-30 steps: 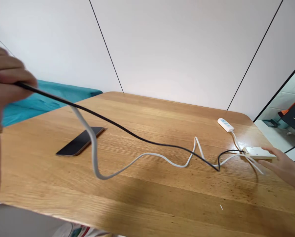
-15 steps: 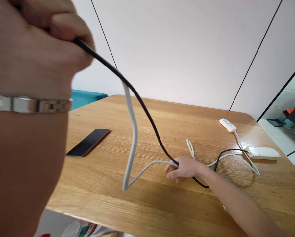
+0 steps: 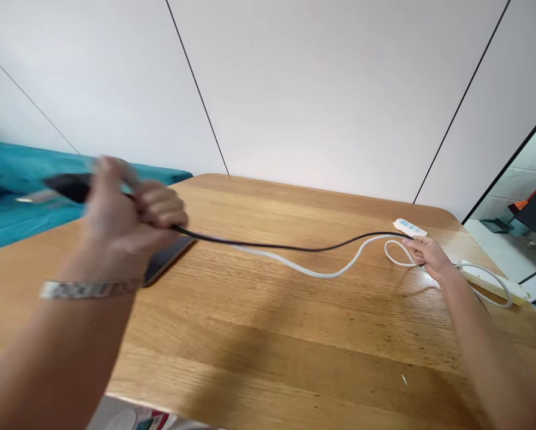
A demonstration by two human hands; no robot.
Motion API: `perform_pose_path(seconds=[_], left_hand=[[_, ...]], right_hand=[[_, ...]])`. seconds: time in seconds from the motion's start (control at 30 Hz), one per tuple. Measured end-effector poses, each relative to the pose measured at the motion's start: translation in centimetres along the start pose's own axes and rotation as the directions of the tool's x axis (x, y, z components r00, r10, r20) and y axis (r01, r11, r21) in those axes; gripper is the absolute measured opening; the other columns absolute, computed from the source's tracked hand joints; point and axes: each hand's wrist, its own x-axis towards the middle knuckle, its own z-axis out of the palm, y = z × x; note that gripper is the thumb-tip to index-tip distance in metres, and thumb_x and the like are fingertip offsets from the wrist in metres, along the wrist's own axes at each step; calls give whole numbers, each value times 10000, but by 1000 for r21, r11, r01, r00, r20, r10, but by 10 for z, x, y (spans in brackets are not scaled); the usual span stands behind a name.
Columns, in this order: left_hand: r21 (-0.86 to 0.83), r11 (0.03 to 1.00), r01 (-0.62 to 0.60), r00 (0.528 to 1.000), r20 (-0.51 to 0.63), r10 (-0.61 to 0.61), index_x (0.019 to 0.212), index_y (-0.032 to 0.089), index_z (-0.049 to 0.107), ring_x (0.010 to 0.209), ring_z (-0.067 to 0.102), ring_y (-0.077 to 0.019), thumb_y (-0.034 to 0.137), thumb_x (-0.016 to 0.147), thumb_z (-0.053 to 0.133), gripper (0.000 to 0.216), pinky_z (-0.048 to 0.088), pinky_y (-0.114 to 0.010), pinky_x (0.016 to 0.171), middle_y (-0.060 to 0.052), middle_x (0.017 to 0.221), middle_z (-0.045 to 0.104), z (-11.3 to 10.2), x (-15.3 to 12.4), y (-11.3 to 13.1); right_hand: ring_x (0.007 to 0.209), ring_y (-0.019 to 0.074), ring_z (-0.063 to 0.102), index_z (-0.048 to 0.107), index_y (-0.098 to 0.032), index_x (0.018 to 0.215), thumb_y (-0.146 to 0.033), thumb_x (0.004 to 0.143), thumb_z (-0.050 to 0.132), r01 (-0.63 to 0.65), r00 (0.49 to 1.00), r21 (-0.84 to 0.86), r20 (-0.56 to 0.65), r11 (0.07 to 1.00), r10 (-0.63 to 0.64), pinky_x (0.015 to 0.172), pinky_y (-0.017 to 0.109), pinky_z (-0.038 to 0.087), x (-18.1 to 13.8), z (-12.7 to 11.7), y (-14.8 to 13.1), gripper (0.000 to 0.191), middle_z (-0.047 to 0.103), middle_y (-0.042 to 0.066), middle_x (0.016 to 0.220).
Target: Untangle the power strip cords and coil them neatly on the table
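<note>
My left hand [image 3: 133, 209], blurred and with a metal bracelet at the wrist, is closed around a black cable [image 3: 268, 245] and a white cable [image 3: 312, 272]. A dark plug-like end [image 3: 70, 185] sticks out past its thumb side. Far to the right, my right hand [image 3: 429, 255] pinches both cables above the table. Between the hands the black cable runs nearly straight while the white one sags below it. A loop of white cable hangs beside my right hand. Behind that hand lie a white power strip [image 3: 411, 227] and a second white, box-like strip [image 3: 492, 280], partly hidden by cable.
The wooden table [image 3: 250, 316] stands against a white panelled wall [image 3: 316, 89]. A phone [image 3: 169, 260] lies partly behind my left hand. At the left is a teal sofa [image 3: 21, 179]. A tiny white scrap [image 3: 404, 379] lies near the front right.
My left hand has moved down and away from the camera, bringing the dark cable end into view. My right hand has slid right and up, and the cables are now stretched out between both hands.
</note>
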Motion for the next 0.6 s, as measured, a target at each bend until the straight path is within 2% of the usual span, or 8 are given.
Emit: perform_pose_path(seconds=[0.07,0.13,0.23,0.3,0.4,0.47,0.53,0.6], left_hand=[[21,1000,-4,1000,11,4,526,185,246,352,88,-41,609,960,241,606,81,-170,323,67,367,273,3,9,-27],[99,986,132,991,15,-134,577,194,268,361,65,-33,551,974,292,534,54,-164,333,89,395,258,7,22,-57],[325,897,299,951,-27,-307,646,200,315,357,91,-16,571,933,404,477,68,-133,343,118,454,198,8,45,-102],[487,805,338,936,-86,-341,669,202,340,359,120,-13,572,889,509,462,79,-125,349,124,477,187,7,60,-131],[730,619,289,951,-144,-275,667,205,337,373,173,-16,520,807,661,473,125,-136,372,115,483,237,5,75,-168],[808,535,247,965,-155,-211,665,203,356,379,239,-32,463,759,726,462,169,-160,386,95,482,303,6,82,-185],[880,437,188,981,-150,-122,673,198,396,428,388,-88,401,719,762,421,258,-197,416,55,504,392,7,87,-190],[934,340,107,994,-103,-32,692,188,445,633,576,-204,330,660,796,380,380,-249,515,-19,606,520,11,90,-183]], right_hand=[[374,46,148,420,-217,541,-611,666,720,36,999,243,7,969,-39,366,216,155,2,-7,-3,511,209,-111,430],[342,46,150,395,-222,523,-628,735,654,97,995,364,-67,926,-78,339,211,181,3,-12,-7,526,189,-113,399],[310,45,158,355,-226,478,-577,755,650,205,963,409,-249,889,-108,321,212,163,2,-12,-13,535,192,-108,356],[307,42,173,363,-220,454,-526,732,688,290,928,371,-334,882,-165,330,213,155,-1,-8,-17,526,211,-104,346],[329,39,198,384,-207,428,-471,710,722,423,866,231,-389,876,-315,360,222,146,-9,3,-26,513,248,-95,359],[360,45,222,388,-202,418,-446,715,720,478,831,125,-386,870,-401,381,232,148,-14,8,-30,507,276,-82,379],[388,53,240,383,-202,414,-434,728,709,501,809,42,-378,864,-450,399,242,165,-19,10,-33,509,289,-72,397],[408,59,248,374,-203,417,-426,745,695,515,794,-21,-365,857,-486,416,250,182,-22,8,-35,510,289,-67,415]])
